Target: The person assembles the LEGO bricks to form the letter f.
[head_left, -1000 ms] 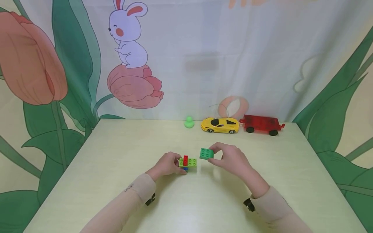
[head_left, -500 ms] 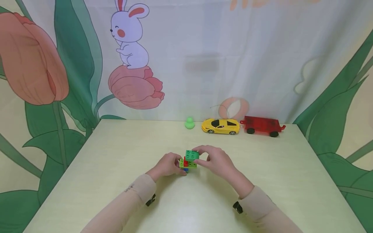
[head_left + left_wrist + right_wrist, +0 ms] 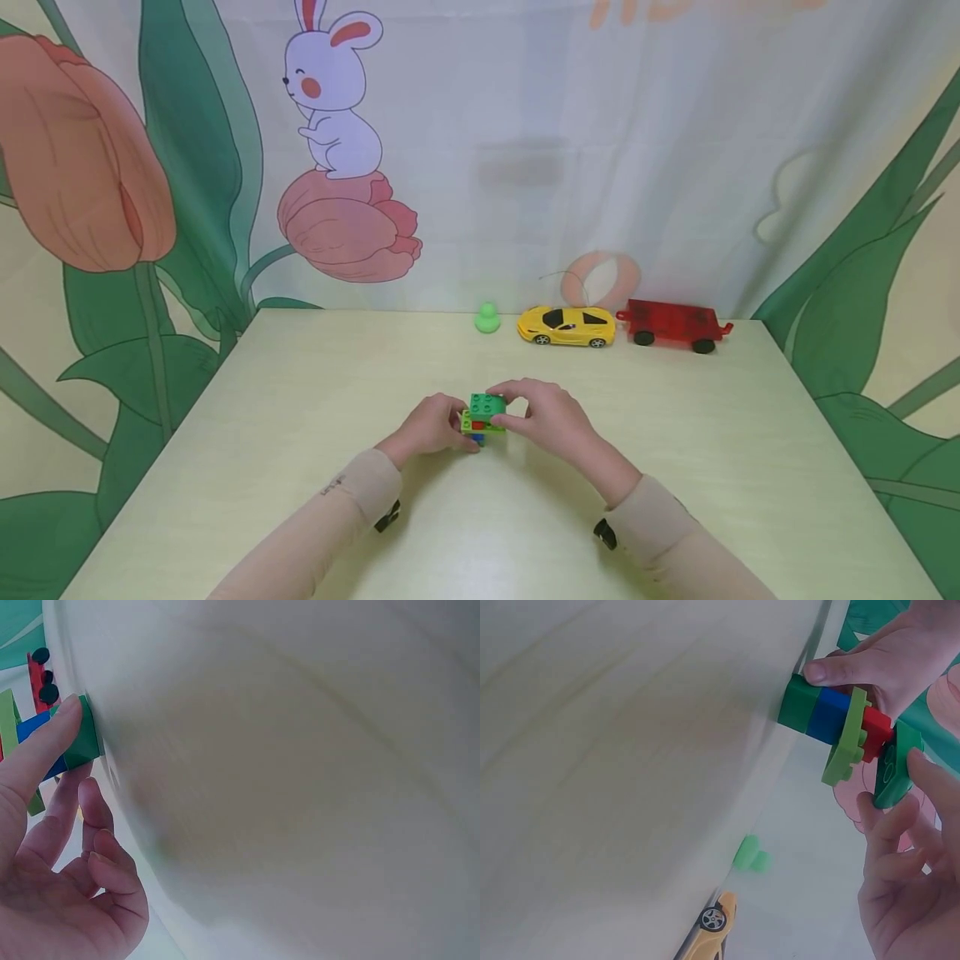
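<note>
My left hand (image 3: 431, 425) pinches the base of a small toy-brick stack between thumb and finger. From the table up, a dark green brick (image 3: 799, 703), a blue brick (image 3: 829, 715), a wide lime plate (image 3: 846, 739) and a red brick (image 3: 876, 733) make up the stack. Over the red brick, my right hand (image 3: 551, 417) pinches a green brick (image 3: 483, 406) with one rounded end. Its hollow underside shows in the right wrist view, slightly tilted against the red brick; whether they are joined I cannot tell. From the head, it hides most of the red brick.
Along the table's back edge stand a light green knobbed toy (image 3: 487, 318), a yellow toy car (image 3: 567, 326) and a red wheeled toy trailer (image 3: 673, 323). Behind them hangs a printed curtain (image 3: 517, 225). The pale table (image 3: 300, 367) spreads around both hands.
My right hand has carried the green brick leftward from beside the stack to above the red brick, then lowered it slightly. My left hand has stayed in place on the stack.
</note>
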{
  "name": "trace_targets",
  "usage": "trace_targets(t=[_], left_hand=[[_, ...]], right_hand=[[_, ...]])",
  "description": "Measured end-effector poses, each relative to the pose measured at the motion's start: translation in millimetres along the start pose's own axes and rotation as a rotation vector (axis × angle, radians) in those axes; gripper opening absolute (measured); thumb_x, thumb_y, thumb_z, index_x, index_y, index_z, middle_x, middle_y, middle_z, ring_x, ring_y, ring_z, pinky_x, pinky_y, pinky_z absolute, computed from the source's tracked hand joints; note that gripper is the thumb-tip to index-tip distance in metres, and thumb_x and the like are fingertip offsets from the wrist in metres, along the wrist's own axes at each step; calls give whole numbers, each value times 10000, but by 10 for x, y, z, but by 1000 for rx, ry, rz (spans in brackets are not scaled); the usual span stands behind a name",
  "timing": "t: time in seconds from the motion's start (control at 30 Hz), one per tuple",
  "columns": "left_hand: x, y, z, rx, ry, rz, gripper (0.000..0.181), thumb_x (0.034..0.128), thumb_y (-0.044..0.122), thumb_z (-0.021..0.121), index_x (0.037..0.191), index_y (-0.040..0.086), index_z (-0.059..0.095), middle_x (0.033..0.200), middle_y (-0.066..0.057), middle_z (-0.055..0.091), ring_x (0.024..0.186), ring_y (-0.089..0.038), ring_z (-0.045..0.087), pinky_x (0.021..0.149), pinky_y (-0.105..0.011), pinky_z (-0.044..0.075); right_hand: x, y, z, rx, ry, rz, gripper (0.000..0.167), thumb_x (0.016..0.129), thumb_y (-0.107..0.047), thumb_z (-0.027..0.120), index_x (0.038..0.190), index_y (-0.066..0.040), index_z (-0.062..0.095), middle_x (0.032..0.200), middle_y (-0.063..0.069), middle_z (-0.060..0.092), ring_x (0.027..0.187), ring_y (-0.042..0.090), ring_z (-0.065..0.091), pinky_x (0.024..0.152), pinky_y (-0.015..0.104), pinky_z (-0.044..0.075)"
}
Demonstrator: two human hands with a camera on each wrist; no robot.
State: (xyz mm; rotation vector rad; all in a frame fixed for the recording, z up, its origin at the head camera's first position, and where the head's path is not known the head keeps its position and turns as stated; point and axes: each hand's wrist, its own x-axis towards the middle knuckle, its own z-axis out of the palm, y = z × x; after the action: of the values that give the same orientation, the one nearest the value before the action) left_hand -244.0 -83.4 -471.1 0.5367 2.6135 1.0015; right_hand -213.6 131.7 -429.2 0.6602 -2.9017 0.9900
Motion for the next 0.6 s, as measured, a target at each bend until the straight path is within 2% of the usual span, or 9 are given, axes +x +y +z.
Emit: trace_targets(t=[0.4,0.6], left_hand=[[-1,5,15,-3,-2,-1,272,714,204,871,782,104,627,615,-6,462,577,-125,412,546,-273,322],[11,-16,15,2,-4,-5,275,714,216,870,786,105,629,621,-2,472,589,-129,424,549,-274,331]], right_hand=[[-2,8,18,-24,-17,3,382,823,-337,771,1186,-261,679,959,-103,649,566,110,501,530,279,439],[11,-4,20,-70,-24,9,376,831,-354,760,1187,-262,680,960,-111,645,571,110,485,523,272,424]])
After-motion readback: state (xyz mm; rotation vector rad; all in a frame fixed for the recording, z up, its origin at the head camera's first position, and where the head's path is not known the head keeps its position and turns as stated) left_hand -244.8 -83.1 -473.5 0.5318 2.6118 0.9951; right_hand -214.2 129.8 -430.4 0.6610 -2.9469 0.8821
